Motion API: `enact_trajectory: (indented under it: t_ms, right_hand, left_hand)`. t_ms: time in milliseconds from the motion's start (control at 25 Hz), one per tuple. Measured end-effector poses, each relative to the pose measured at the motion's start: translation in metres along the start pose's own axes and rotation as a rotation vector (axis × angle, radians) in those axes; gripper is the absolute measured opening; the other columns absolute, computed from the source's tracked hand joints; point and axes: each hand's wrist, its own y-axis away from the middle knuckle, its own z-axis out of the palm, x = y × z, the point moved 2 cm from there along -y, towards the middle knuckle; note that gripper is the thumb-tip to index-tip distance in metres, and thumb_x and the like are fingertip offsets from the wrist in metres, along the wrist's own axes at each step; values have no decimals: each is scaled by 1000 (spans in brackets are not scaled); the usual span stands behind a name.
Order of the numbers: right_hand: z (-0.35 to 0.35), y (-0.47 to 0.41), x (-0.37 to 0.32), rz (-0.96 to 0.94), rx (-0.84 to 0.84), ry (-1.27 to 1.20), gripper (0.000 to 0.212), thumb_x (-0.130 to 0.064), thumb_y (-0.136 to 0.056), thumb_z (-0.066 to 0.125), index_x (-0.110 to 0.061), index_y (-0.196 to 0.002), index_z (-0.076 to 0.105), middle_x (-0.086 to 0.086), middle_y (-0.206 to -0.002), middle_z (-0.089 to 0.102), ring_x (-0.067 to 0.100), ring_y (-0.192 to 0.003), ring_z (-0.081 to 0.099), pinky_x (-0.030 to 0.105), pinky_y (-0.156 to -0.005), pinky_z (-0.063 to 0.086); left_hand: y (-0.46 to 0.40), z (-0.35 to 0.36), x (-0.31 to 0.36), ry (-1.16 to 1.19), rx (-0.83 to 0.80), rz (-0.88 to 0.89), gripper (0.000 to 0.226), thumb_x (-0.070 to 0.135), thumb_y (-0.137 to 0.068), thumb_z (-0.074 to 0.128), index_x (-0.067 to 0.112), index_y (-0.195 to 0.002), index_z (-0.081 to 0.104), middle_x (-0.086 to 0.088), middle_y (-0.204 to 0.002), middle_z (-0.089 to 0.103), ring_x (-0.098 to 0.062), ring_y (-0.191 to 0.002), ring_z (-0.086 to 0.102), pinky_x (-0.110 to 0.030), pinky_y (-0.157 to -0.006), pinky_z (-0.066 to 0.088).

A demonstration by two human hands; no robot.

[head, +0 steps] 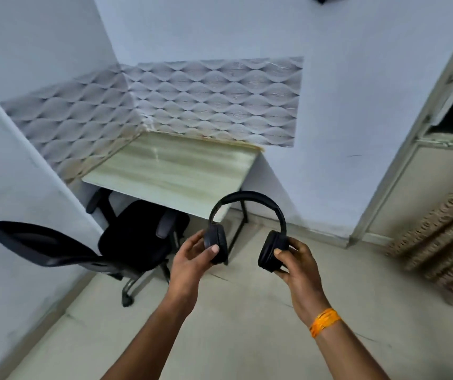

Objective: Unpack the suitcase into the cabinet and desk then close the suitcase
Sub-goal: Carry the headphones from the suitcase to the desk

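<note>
Black over-ear headphones (250, 200) hang in the air in front of me, headband up. My left hand (192, 259) grips the left ear cup, thumb on its pad. My right hand (296, 266) grips the right ear cup the same way; an orange thread band circles that wrist. The pale wood-grain desk (173, 171) stands in the corner ahead, just beyond the headphones, its top bare. Neither the suitcase nor the cabinet is in view.
A black office chair (126, 242) sits half under the desk at the left, its backrest towards me. A white wall edge runs along the left. At the right are a door frame (412, 149) and a brown patterned fabric (444, 242). Pale floor lies below my arms.
</note>
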Motion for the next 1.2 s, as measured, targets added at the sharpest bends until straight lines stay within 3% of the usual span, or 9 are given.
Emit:
enact_trajectory:
  t_ms: [120, 280, 440, 680, 840, 1000, 1200]
  right_hand:
    - [81, -22, -1, -16, -35, -12, 28, -11, -96, 69, -18, -123, 66, 6, -117, 76, 22, -105, 75, 44, -90, 61]
    - [149, -58, -1, -17, -51, -4, 27, -11, -96, 68, -15, -122, 66, 6, -113, 78, 24, -106, 75, 52, -96, 59]
    - [193, -110, -1, -16, -24, 19, 25, -13, -96, 69, -17, -121, 68, 3, -113, 78, 22, -106, 74, 52, -96, 59]
    - [213, -217, 1, -9, 48, 5, 28, -13, -95, 71, -16, -123, 66, 4, -114, 77, 10, -95, 76, 36, -82, 60]
    - [216, -298, 4, 27, 104, -2, 28, -13, -95, 73, -14, -122, 66, 5, -113, 77, 15, -99, 76, 34, -80, 61]
    - [225, -378, 4, 69, 148, -4, 26, -9, -94, 73, -14, -119, 65, 3, -109, 77, 8, -89, 77, 27, -73, 61]
    - [232, -475, 19, 135, 269, 19, 27, -11, -93, 75, -14, -119, 69, 7, -114, 76, 17, -99, 75, 42, -88, 62]
  left_hand:
    - [-39, -58, 34, 7, 27, 47, 51, 5, -90, 76, 18, -138, 62, -3, -119, 78, -23, -113, 73, -41, -98, 56]
    - [-98, -99, 65, -8, 26, 63, 48, 8, -90, 78, 18, -135, 63, -2, -117, 78, -19, -109, 75, -33, -86, 56]
    - [-169, -117, 73, -38, 8, 40, 58, 23, -80, 88, 23, -133, 64, -3, -119, 78, -22, -112, 74, -45, -101, 54]
    - [-295, -99, 68, -67, -31, -2, 66, 28, -70, 88, 21, -131, 66, -5, -117, 78, -28, -112, 74, -49, -109, 51]
    - [-383, -73, 64, -85, -50, -51, 64, 22, -69, 87, 17, -130, 66, -8, -115, 79, -30, -114, 73, -45, -103, 54]
    - [-464, -51, 56, -113, -58, -131, 58, 18, -72, 87, 19, -127, 69, -6, -115, 79, -28, -113, 73, -41, -98, 55]
    - [-558, -31, 47, -231, -117, -200, 41, 13, -84, 84, 22, -123, 74, 4, -115, 79, -15, -113, 72, -36, -100, 53]
